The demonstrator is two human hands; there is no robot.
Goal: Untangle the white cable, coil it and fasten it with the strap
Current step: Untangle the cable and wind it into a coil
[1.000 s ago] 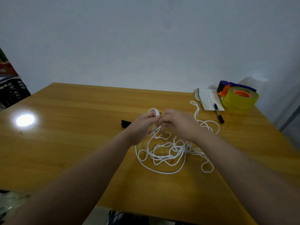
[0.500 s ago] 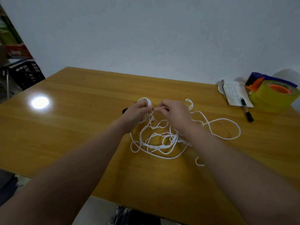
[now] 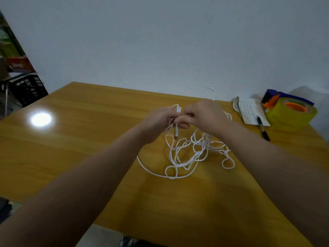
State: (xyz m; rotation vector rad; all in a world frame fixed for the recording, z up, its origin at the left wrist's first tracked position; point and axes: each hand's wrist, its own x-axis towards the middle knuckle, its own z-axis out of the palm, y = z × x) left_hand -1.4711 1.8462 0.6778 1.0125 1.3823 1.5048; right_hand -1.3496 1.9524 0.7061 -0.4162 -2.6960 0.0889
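A thin white cable (image 3: pixel 185 157) lies in a loose tangle on the wooden table (image 3: pixel 89 148), below and just right of my hands. My left hand (image 3: pixel 158 122) grips a small bunch of folded cable loops that stick up above its fingers; a plug end hangs down beneath it. My right hand (image 3: pixel 204 116) meets the left one and pinches the cable beside those loops. One strand rises in a loop behind the right hand. The strap is hidden from view.
At the table's far right stand a yellow tape roll in a blue-and-orange dispenser (image 3: pixel 292 113), a small notebook (image 3: pixel 251 113) and a black marker (image 3: pixel 263 131). A black crate (image 3: pixel 26 90) stands off the table at the left. A lamp glare marks the left tabletop.
Both hands have stayed together on the cable bunch. A strand has been pulled up behind the right hand, and the tangle on the table has shifted and tightened. The dark item by my left hand is now hidden.
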